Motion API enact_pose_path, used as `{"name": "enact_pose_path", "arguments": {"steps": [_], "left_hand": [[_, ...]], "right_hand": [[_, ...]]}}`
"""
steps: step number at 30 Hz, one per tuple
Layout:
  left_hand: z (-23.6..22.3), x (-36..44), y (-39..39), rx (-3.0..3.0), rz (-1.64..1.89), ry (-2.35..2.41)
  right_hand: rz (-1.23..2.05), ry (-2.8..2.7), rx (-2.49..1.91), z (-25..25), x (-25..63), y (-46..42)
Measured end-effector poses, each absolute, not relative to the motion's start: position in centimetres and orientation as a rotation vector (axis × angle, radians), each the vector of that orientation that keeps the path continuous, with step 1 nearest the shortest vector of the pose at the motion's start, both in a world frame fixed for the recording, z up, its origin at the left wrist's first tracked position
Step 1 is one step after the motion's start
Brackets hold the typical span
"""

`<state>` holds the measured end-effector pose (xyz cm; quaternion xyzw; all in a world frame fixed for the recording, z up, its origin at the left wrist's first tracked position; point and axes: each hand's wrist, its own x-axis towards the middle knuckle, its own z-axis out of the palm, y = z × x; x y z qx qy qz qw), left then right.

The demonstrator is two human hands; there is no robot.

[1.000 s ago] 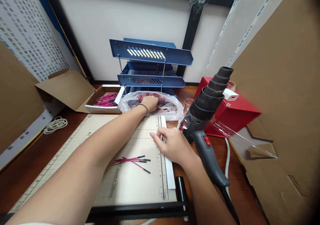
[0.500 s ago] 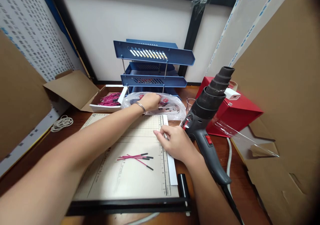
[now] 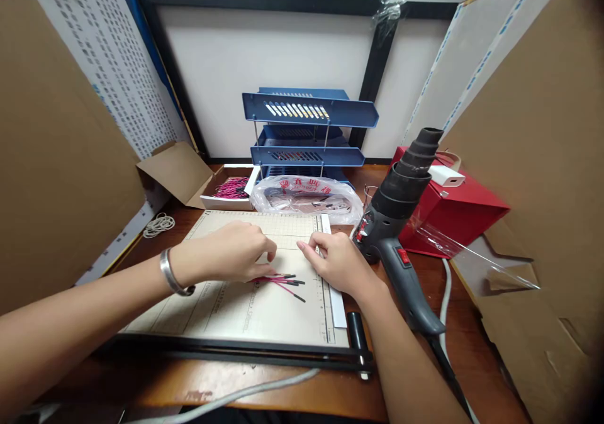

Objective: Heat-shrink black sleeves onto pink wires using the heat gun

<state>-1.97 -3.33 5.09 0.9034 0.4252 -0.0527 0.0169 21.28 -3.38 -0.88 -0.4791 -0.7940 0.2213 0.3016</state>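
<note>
Several thin pink wires with black ends point(image 3: 295, 290) lie in a loose, crossing bunch on the cream board of a paper trimmer point(image 3: 278, 323). My left hand point(image 3: 231, 251), a silver bangle on its wrist, hangs low over the wires' left ends. Its fingers are bent in, thumb tip close to or on the wires; whether it pinches one is hidden. My right hand point(image 3: 337, 260) rests by the board's right edge, fingers curled and thumb towards the index finger. What lies between those fingers is too small and hidden to name.
A clear plastic bag point(image 3: 306, 205) lies behind the board, before blue stacked trays point(image 3: 306, 156). An open box point(image 3: 229, 202) of pink wires stands left of it. A heat gun point(image 3: 396, 210) and red box point(image 3: 462, 207) stand right. Coiled white cord point(image 3: 159, 224) lies left.
My left hand has come back from the plastic bag to the wires on the board. My right hand stays in place. The view has shifted a little.
</note>
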Motion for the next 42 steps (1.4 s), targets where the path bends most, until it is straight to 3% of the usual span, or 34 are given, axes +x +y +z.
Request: {"name": "enact_pose_path", "arguments": {"steps": [8,15,22,42], "left_hand": [[5.3,3.0,6.9,2.810,0.079,1.508],[1.5,7.6,13.7,2.718,-0.097,1.452],[-1.2,9.2,15.6,2.664,-0.160,1.492],[-1.7,12.1,16.1,2.714,-0.086,1.472]], "right_hand": [[0.611,-2.107,-1.277,-0.6,21.1,-3.5],[0.621,-2.108,-1.323,-0.4,21.1,-3.4],[0.629,-2.118,-1.339,-0.5,21.0,-3.5],[0.654,-2.137,-1.339,-0.5,21.0,-3.3]]}}
